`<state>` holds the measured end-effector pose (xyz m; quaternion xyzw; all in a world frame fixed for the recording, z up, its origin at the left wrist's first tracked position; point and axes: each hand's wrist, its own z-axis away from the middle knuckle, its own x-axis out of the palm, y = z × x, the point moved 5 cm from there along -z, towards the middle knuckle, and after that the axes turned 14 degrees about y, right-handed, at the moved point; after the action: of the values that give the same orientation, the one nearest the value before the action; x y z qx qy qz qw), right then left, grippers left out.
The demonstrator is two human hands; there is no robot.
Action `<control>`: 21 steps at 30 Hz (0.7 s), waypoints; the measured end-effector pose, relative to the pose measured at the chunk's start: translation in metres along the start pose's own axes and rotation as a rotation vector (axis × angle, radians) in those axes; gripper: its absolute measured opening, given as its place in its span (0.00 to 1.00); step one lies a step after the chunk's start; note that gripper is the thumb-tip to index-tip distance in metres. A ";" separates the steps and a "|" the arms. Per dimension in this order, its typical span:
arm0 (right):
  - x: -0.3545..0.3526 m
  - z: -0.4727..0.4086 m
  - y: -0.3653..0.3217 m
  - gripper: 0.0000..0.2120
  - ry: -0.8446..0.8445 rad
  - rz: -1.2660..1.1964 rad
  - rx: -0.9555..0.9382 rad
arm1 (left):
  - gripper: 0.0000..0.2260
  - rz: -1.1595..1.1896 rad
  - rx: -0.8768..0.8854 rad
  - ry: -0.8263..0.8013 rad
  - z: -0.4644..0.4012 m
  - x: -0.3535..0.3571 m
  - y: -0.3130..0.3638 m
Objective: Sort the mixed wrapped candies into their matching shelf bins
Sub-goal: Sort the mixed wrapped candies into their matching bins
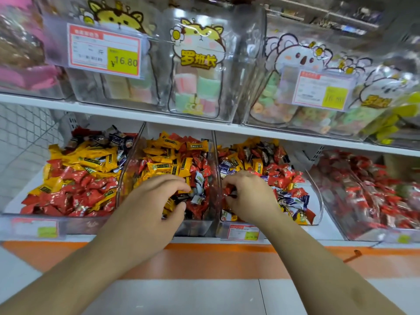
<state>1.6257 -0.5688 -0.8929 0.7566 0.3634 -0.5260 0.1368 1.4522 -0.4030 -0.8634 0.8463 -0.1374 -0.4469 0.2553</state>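
Both hands reach into clear, glossy plastic bins on the lower shelf (227, 241), a white ledge with an orange strip along its front. The left hand (156, 201) sits in the second bin (127, 169), its fingers curled down into a heap of crinkly foil-wrapped candies (172, 160), yellow and red pillow shapes with a few white-and-blue ones; the fingertips are pressed among the wrappers, and whether they hold one I cannot tell. The right hand (247, 196) is in the third bin (317, 201), fingers bent, pinching a small red wrapped candy (228, 189) at the bin's left edge, just beside the transparent divider. That bin's pile mixes red, yellow, dark and blue-white wrappers. The leftmost bin (34, 221) holds yellow candies over shiny red ones, with darker wrappers at the back. The far right bin (336, 221) is filled almost wholly with red wrappers. On the upper shelf stand clear bags of pastel marshmallow blocks (197, 92), printed with cartoon animals, and a red-bordered price tag (104, 51) with a yellow panel.
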 end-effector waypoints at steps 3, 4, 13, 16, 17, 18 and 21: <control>-0.003 0.001 0.002 0.09 0.025 -0.054 0.032 | 0.13 0.014 0.003 0.002 0.001 0.001 0.004; -0.006 0.001 0.004 0.08 0.030 -0.082 0.058 | 0.13 0.018 0.005 0.001 0.002 0.001 0.004; -0.059 0.007 0.001 0.06 0.148 -0.414 0.297 | 0.11 0.079 -0.030 0.041 -0.003 -0.005 0.011; -0.070 0.009 -0.028 0.08 0.160 -0.534 0.253 | 0.09 0.206 -0.143 0.074 -0.004 -0.012 0.015; -0.072 0.010 -0.041 0.08 0.151 -0.564 0.229 | 0.09 0.281 -0.211 0.080 -0.005 -0.014 0.016; -0.071 0.010 -0.054 0.09 0.143 -0.580 0.190 | 0.10 0.349 -0.278 0.078 -0.006 -0.016 0.017; -0.065 0.013 -0.090 0.10 0.115 -0.601 0.064 | 0.10 0.447 -0.398 0.065 -0.007 -0.023 0.012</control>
<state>1.5422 -0.5397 -0.8243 0.6477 0.5613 -0.5104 -0.0695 1.4450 -0.4004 -0.8373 0.7422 -0.2217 -0.3705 0.5126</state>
